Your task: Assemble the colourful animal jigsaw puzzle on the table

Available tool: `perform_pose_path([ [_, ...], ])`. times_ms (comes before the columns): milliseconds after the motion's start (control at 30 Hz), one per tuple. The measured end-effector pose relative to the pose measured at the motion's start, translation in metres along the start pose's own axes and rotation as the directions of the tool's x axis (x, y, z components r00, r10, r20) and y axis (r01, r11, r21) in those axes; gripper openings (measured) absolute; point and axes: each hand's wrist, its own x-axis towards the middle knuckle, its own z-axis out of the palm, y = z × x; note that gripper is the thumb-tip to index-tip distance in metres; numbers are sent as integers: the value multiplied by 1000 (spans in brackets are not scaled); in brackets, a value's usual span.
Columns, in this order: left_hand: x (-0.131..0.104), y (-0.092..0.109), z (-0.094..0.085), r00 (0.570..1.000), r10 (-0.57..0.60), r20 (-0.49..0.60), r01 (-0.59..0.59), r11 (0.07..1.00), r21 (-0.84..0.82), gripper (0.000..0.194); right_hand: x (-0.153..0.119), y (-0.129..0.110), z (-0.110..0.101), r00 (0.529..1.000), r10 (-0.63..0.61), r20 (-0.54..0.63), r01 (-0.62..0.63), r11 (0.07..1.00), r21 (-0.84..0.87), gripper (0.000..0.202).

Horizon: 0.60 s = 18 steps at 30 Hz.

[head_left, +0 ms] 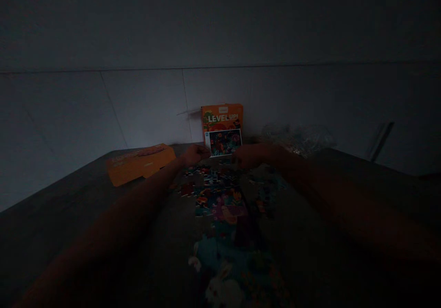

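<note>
The light is dim. At the far end of the table, a white-bordered picture card (pixel 225 143) with a dark, colourful scene leans against an orange box marked "LEVEL UP!" (pixel 223 113). My left hand (pixel 195 154) has its fingers closed at the card's lower left corner. At the lower right corner is my right hand (pixel 251 155), fingers bent in and closed against the card's edge; their exact grip is dark. Just below the hands lie loose jigsaw pieces (pixel 212 175). A joined part of the puzzle (pixel 222 205) stretches towards me.
An orange box part (pixel 143 163) lies at the left of the table. Crumpled clear plastic (pixel 299 140) sits at the back right. More loose puzzle pieces (pixel 265 191) are right of the joined part. Behind the grey table (pixel 82 197) stands a pale wall (pixel 148 101).
</note>
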Motion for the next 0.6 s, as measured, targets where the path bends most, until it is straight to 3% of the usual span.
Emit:
perform_pose_path([
  [167, -14, -26, -13, 990, -67, 122, 65, 998, 17, 31, 28, -24, 48, 972, -129, -197, 121, 991, -51, 34],
  [267, -22, -31, -18, 966, -102, 237, 100, 995, 22, 35, 41, -27, 72, 946, -136, -294, 131, 991, -37, 35],
  [467, -30, -14, -30, 899, -115, 422, 95, 993, 69, 46, 50, -23, 93, 902, -38, -430, 63, 997, 44, 31],
  [600, -26, 5, -29, 847, -184, 499, 83, 972, 219, 71, 51, -23, 95, 885, 42, -464, -2, 996, 86, 32],
])
